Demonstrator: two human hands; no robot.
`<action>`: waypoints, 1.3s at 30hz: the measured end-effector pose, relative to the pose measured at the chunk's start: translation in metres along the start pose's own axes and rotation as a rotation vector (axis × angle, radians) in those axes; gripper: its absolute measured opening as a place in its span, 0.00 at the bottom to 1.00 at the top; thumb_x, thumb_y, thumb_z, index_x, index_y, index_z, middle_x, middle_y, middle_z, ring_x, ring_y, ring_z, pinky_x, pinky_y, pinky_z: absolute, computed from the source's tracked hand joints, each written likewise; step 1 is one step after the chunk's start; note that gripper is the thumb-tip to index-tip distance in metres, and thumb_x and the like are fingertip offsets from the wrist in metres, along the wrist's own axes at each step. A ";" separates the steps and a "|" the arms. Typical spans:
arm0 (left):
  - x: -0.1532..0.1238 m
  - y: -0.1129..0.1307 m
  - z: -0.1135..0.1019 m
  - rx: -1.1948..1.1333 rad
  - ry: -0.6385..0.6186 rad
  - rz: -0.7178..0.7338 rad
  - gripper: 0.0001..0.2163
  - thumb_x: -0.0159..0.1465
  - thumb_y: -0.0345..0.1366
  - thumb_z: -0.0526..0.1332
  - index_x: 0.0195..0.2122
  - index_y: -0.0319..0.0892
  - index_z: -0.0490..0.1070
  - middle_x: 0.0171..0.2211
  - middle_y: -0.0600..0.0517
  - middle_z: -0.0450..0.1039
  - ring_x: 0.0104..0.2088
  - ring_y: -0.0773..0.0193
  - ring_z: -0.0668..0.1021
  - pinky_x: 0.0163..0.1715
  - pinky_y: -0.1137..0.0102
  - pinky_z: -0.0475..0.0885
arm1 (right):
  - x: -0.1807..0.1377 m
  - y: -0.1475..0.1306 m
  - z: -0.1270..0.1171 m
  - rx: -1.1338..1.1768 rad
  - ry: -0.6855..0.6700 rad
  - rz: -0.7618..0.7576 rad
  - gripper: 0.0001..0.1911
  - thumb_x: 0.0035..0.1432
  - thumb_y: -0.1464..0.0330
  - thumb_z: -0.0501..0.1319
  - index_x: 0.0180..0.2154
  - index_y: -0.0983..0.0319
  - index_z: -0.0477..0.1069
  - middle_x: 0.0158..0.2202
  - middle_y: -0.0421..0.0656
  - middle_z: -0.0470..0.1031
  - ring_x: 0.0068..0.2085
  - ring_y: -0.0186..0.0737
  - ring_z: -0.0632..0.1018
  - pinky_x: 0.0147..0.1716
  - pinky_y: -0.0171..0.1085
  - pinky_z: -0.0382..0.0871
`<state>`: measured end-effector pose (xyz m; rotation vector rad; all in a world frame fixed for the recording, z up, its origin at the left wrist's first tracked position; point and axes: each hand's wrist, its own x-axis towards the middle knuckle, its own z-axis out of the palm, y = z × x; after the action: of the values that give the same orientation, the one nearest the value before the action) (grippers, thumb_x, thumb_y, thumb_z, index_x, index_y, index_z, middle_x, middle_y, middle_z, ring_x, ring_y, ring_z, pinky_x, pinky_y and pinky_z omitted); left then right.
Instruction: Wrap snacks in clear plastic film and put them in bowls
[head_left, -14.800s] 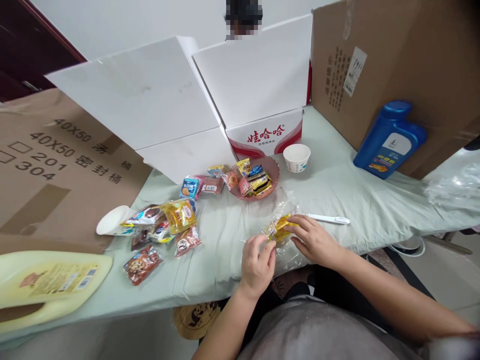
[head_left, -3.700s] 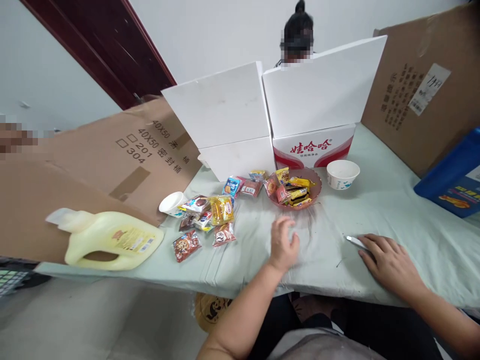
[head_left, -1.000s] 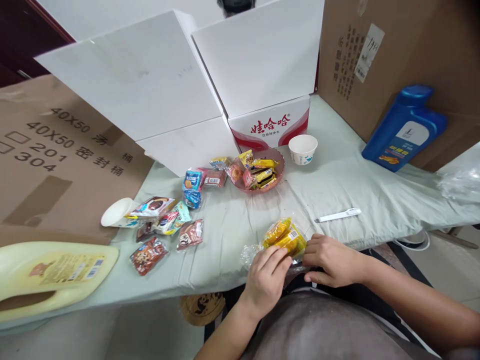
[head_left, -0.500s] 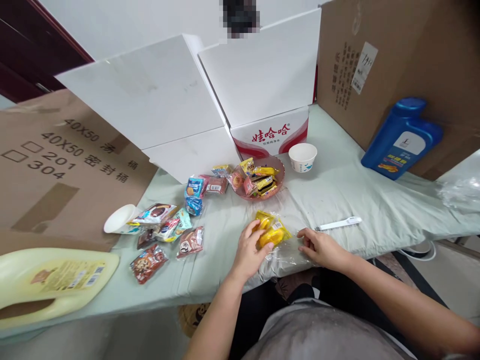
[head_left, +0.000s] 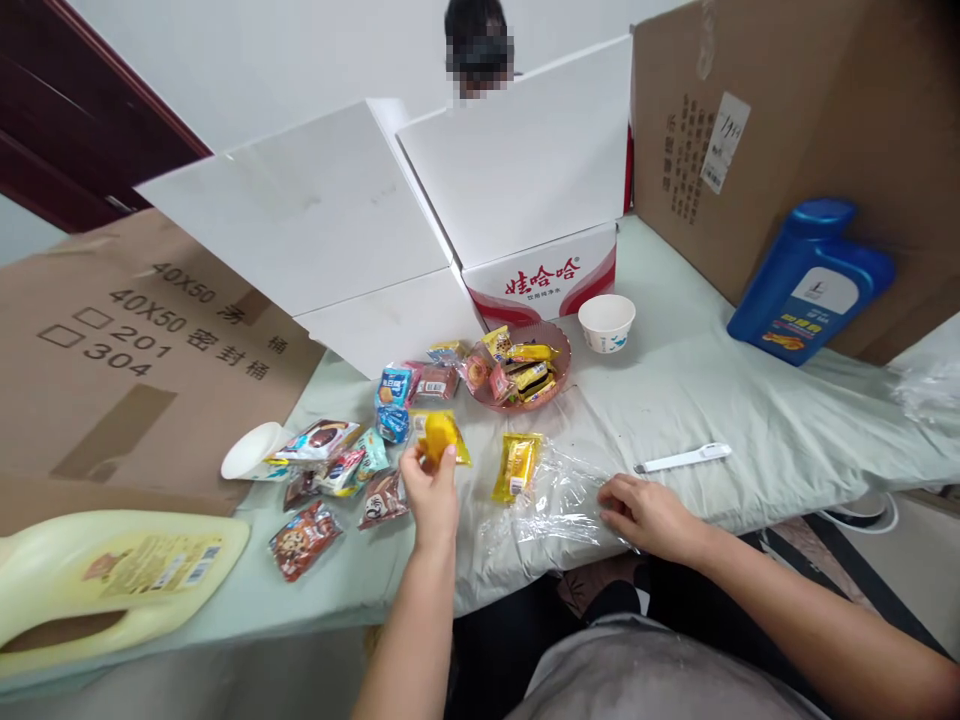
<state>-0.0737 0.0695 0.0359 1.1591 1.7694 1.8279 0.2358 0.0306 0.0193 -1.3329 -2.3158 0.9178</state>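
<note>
My left hand (head_left: 429,488) pinches a yellow snack packet (head_left: 441,438) and holds it just above the cloth, beside the pile of snack packets (head_left: 341,465). A second yellow packet (head_left: 516,466) lies flat at the edge of a crumpled clear plastic bag (head_left: 559,500). On the right edge of that bag rests my right hand (head_left: 646,513), fingers curled on the plastic. Behind them a pink dish (head_left: 559,352) holds several wrapped snacks.
A white paper bowl (head_left: 606,322) stands right of the dish, a tipped paper cup (head_left: 247,452) left of the pile. A white pen-like tool (head_left: 682,459) lies at right. A yellow jug (head_left: 112,580), a blue jug (head_left: 810,282), cardboard boxes (head_left: 525,200) and a person behind them surround the table.
My left hand has carried one yellow packet leftward out of the clear bag towards the snack pile. The other yellow packet now lies on the cloth; my right hand stays on the bag.
</note>
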 end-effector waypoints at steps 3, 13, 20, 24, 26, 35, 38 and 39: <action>0.019 0.026 0.024 0.202 -0.080 0.407 0.18 0.58 0.40 0.65 0.48 0.43 0.65 0.45 0.47 0.68 0.47 0.59 0.74 0.48 0.63 0.71 | 0.000 0.001 0.001 -0.001 0.002 0.010 0.08 0.59 0.68 0.56 0.40 0.60 0.70 0.37 0.43 0.74 0.33 0.37 0.75 0.33 0.35 0.63; 0.036 0.030 0.100 0.742 -0.737 0.864 0.17 0.64 0.44 0.59 0.52 0.46 0.71 0.53 0.44 0.68 0.55 0.50 0.69 0.55 0.52 0.63 | -0.002 0.003 0.002 0.049 0.027 -0.030 0.07 0.60 0.68 0.55 0.39 0.60 0.70 0.36 0.43 0.74 0.34 0.37 0.75 0.33 0.34 0.64; -0.013 0.042 0.055 0.834 -0.632 0.674 0.14 0.63 0.40 0.58 0.47 0.40 0.72 0.47 0.41 0.69 0.50 0.51 0.72 0.51 0.58 0.67 | -0.004 0.003 0.002 0.032 0.022 -0.034 0.08 0.60 0.67 0.55 0.39 0.60 0.70 0.36 0.43 0.74 0.33 0.37 0.75 0.33 0.35 0.64; -0.033 0.034 0.034 0.973 -0.803 0.327 0.23 0.56 0.40 0.65 0.53 0.43 0.68 0.46 0.43 0.69 0.43 0.51 0.75 0.42 0.60 0.71 | -0.003 0.002 0.003 0.021 0.018 -0.029 0.08 0.61 0.67 0.55 0.39 0.60 0.71 0.37 0.43 0.74 0.33 0.37 0.75 0.32 0.35 0.64; -0.031 0.030 0.027 0.849 -0.827 0.171 0.24 0.54 0.36 0.66 0.53 0.44 0.67 0.45 0.45 0.70 0.41 0.54 0.77 0.41 0.62 0.72 | -0.002 0.002 0.004 0.025 0.018 -0.039 0.08 0.61 0.68 0.55 0.39 0.60 0.70 0.36 0.43 0.74 0.33 0.37 0.75 0.33 0.34 0.64; 0.042 0.062 0.042 0.298 -0.121 0.365 0.24 0.57 0.40 0.64 0.53 0.42 0.60 0.48 0.45 0.69 0.45 0.59 0.75 0.46 0.64 0.71 | -0.003 0.003 0.005 0.022 0.028 -0.079 0.07 0.61 0.68 0.54 0.39 0.60 0.70 0.37 0.44 0.73 0.34 0.37 0.75 0.34 0.35 0.64; 0.069 0.069 0.064 0.534 -0.124 0.505 0.25 0.55 0.41 0.67 0.53 0.41 0.63 0.52 0.40 0.64 0.54 0.50 0.70 0.54 0.57 0.66 | -0.003 0.003 0.005 0.018 0.029 -0.070 0.07 0.62 0.67 0.54 0.39 0.60 0.70 0.37 0.43 0.73 0.34 0.37 0.75 0.34 0.35 0.65; 0.073 0.069 0.070 0.621 -0.185 0.505 0.25 0.54 0.41 0.67 0.52 0.40 0.65 0.53 0.39 0.63 0.55 0.47 0.69 0.55 0.55 0.65 | -0.003 0.002 0.004 0.019 0.031 -0.068 0.08 0.62 0.67 0.54 0.39 0.60 0.70 0.37 0.43 0.73 0.34 0.37 0.75 0.34 0.35 0.65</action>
<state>-0.0463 0.1580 0.1162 2.0932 2.1360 1.3392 0.2366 0.0270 0.0148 -1.2439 -2.3081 0.8900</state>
